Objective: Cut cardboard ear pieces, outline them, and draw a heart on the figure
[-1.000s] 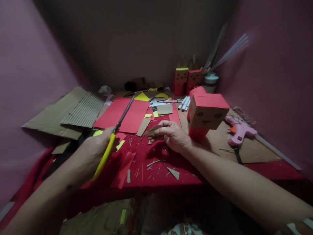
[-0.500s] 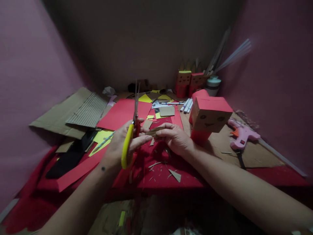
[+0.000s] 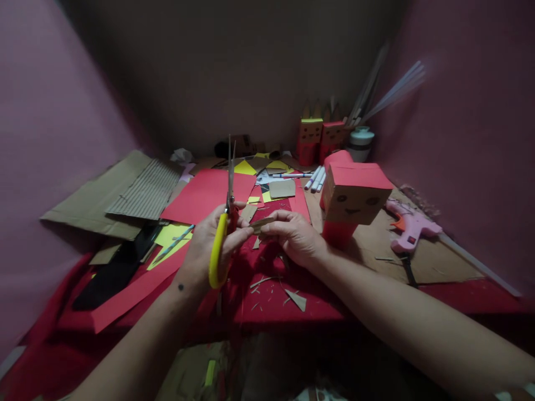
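In my left hand point(image 3: 217, 236) hang scissors point(image 3: 218, 250) with yellow and red handles, their blades pointing up and slightly parted. The thumb and fingers of that hand also pinch the left end of a small brown cardboard piece point(image 3: 262, 224). My right hand point(image 3: 296, 234) grips the same piece from the other end, thumb and fingertips closed on it. Fingers cover part of its outline. Below the hands, a triangular cardboard scrap point(image 3: 296, 299) and thin trimmings lie on the red cloth point(image 3: 259, 309).
Right of my hands stands a red figure with a cardboard box head point(image 3: 357, 203). A pink glue gun point(image 3: 412, 225) lies beyond it. Markers point(image 3: 315, 178) and two similar figures point(image 3: 310, 136) are behind. Red paper point(image 3: 209, 192) and cardboard sheets point(image 3: 96, 195) spread leftward.
My left thumb has come down onto the end of the cardboard piece. The whole view has shifted slightly, and the scissors stay in my left hand.
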A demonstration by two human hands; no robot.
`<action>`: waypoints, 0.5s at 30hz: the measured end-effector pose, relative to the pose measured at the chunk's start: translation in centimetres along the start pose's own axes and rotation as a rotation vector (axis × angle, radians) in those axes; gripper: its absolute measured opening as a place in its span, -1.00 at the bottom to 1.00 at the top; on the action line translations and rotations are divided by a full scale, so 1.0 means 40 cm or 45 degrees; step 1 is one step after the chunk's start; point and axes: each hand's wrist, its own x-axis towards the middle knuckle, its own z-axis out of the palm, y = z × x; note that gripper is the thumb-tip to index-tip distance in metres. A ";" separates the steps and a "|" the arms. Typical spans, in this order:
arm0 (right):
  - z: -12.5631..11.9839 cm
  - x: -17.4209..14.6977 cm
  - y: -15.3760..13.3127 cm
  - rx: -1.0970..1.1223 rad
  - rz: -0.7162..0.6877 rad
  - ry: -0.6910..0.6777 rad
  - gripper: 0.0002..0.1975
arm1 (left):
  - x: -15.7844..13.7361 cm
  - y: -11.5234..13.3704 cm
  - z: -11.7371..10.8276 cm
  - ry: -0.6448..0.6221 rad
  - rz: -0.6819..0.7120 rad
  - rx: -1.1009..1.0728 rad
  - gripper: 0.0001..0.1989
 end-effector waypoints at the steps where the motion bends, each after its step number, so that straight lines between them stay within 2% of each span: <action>1: 0.000 0.000 0.000 -0.002 0.004 -0.002 -0.87 | -0.001 0.001 -0.001 0.000 -0.004 0.004 -0.42; 11: -0.034 0.023 0.022 0.004 0.131 0.068 -0.85 | -0.016 0.030 -0.022 0.062 -0.060 0.040 -0.45; 15: -0.043 0.027 0.030 -0.013 0.181 0.072 -0.76 | -0.011 0.010 -0.016 0.089 -0.046 0.048 -0.30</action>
